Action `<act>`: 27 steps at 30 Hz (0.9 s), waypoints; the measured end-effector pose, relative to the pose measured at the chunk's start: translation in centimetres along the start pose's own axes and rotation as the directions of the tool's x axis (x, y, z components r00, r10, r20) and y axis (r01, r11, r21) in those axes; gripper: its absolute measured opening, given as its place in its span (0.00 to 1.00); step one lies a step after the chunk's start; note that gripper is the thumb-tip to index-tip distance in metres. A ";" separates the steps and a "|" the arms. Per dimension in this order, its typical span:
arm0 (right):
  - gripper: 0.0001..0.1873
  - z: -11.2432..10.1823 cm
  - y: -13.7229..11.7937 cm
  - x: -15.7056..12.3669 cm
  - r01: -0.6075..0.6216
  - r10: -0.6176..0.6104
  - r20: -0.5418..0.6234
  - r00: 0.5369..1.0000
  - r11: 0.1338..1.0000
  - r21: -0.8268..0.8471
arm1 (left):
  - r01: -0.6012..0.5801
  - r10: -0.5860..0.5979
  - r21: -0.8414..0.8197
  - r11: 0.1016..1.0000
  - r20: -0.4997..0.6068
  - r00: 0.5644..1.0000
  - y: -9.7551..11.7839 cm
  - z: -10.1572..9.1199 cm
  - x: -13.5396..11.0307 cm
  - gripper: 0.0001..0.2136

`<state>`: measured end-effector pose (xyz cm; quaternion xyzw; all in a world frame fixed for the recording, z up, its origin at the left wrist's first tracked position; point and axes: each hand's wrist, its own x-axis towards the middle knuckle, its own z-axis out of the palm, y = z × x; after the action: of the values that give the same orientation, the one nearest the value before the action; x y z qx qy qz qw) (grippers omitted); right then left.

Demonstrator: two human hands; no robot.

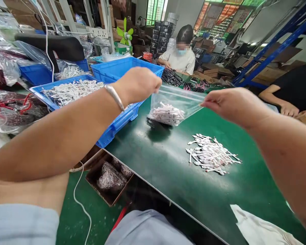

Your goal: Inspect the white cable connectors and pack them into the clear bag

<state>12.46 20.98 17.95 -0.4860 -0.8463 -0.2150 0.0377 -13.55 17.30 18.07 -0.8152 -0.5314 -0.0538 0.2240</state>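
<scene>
Between my two hands a clear plastic zip bag (pixel 191 110) is stretched by its top corners. White cable-like pieces (pixel 167 114) fill its bottom, which hangs just over or touches the green table; I cannot tell which. My left hand (pixel 139 83), with a silver bangle at the wrist, is closed on the bag's left corner. The right corner is pinched between thumb and fingers of my right hand (pixel 229 103). To the right of the bag, a loose pile of the same white pieces (pixel 213 153) lies on the green table (pixel 153 170).
Blue trays stand at the left, one heaped with white pieces (pixel 71 90); another blue bin (pixel 112 71) is behind. A cardboard box (pixel 109 200) with filled bags sits below the table edge. A white cloth (pixel 262 226) lies front right. Two other people sit across and at right.
</scene>
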 end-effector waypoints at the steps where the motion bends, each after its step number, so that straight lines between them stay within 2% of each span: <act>1: 0.12 -1.0 0.4 0.5 -0.014 0.013 -0.022 1.000 0.999 -0.033 | 0.012 -0.012 0.005 1.000 -0.017 1.000 -0.4 -0.8 0.8 0.14; 4: 0.12 -3.4 1.6 1.4 -0.058 0.047 -0.121 0.992 0.994 -0.092 | 0.052 -0.049 0.032 0.998 -0.082 0.995 -1.5 -3.2 2.5 0.13; 7: 0.14 -4.6 2.0 1.4 -0.128 0.107 -0.197 0.975 0.987 -0.094 | 0.065 -0.057 0.050 0.997 -0.147 0.988 -1.7 -4.8 3.0 0.13; 9: 0.13 -4.3 1.5 0.9 -0.122 0.107 -0.164 0.981 0.989 -0.083 | 0.070 -0.066 0.038 0.997 -0.094 0.993 -1.3 -4.9 2.7 0.13; 12: 0.11 -2.7 0.2 0.1 0.003 -0.001 0.048 0.999 0.999 -0.048 | 0.035 -0.033 -0.018 0.999 0.132 0.991 -0.5 -3.8 1.7 0.10; 14: 0.11 -1.7 -0.5 -0.2 0.065 -0.059 0.129 0.990 0.997 -0.044 | 0.017 -0.005 -0.056 0.998 0.213 0.977 -0.2 -3.0 1.2 0.10; 17: 0.12 -1.6 -0.9 -0.1 0.060 -0.055 0.054 0.997 0.993 -0.100 | 0.044 -0.030 -0.061 0.997 0.216 0.976 -0.3 -3.3 0.9 0.11; 20: 0.13 -2.5 -0.6 0.3 -0.004 0.003 -0.015 1.000 0.996 -0.089 | 0.102 -0.097 -0.011 0.995 0.223 0.970 -0.3 -4.9 1.0 0.11; 23: 0.14 -2.9 -0.5 0.6 -0.047 0.047 -0.007 0.999 0.998 -0.039 | 0.143 -0.143 0.020 0.990 0.235 0.961 0.1 -5.9 0.9 0.12; 27: 0.12 -2.1 -0.8 1.3 -0.030 0.031 0.040 0.999 0.999 -0.026 | 0.134 -0.122 -0.024 0.991 0.282 0.952 0.1 -5.3 1.0 0.11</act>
<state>10.83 20.89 19.94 -0.5034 -0.8366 -0.2154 0.0178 -12.24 15.85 23.06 -0.7831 -0.6081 0.0363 0.1252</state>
